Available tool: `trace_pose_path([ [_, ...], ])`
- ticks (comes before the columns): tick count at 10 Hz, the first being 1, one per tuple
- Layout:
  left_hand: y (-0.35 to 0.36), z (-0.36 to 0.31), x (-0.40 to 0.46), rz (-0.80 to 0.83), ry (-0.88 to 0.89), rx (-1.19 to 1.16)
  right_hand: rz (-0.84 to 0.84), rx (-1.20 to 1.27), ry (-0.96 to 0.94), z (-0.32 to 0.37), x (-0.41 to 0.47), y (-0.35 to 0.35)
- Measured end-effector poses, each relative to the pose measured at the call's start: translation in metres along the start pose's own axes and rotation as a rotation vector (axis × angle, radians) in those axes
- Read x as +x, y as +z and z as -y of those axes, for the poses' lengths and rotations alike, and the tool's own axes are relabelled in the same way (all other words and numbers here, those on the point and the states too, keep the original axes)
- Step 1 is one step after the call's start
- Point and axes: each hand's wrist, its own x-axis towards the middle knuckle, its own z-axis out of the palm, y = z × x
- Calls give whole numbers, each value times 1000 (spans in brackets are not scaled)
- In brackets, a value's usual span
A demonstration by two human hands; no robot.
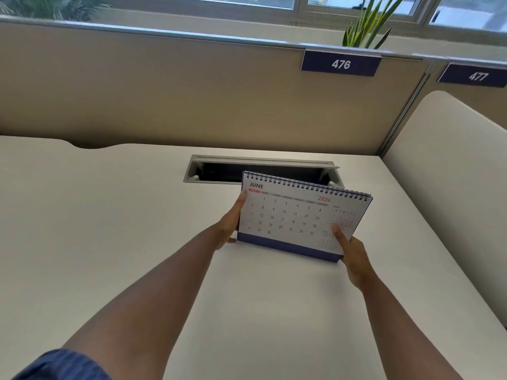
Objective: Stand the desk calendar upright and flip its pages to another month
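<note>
A spiral-bound desk calendar (290, 215) stands upright on the white desk (137, 215), its blue base on the surface and the white page headed JUNE 2026 facing me. My left hand (230, 226) grips its left edge, thumb on the front near the top corner. My right hand (349, 250) grips the lower right corner, thumb pressed on the page over the small month tables. The fingers of both hands are hidden behind the calendar.
Just behind the calendar lies an open cable tray slot (216, 171) in the desk. A beige partition (192, 100) with labels 476 (341, 63) and 477 (478, 76) closes the back; a white divider (450, 174) bounds the right side.
</note>
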Motion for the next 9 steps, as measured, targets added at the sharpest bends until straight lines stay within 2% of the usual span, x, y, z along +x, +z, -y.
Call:
trace_pose_path([
  [2,-3,9,0,35,-145,4,49,-35,138,-9,5,-4],
  [5,0,0,-8,18,-178,22,33,-58,160,-8,4,-3],
  [6,0,1,-10,-6,-155,34,13,-61,140,-8,-1,-1],
  [8,-6,-4,-20,-42,-128,91,-31,-142,-17,-6,-17,-5],
  [9,-16,-14,-27,-73,-98,107,-129,-247,-127,1,-22,-10],
])
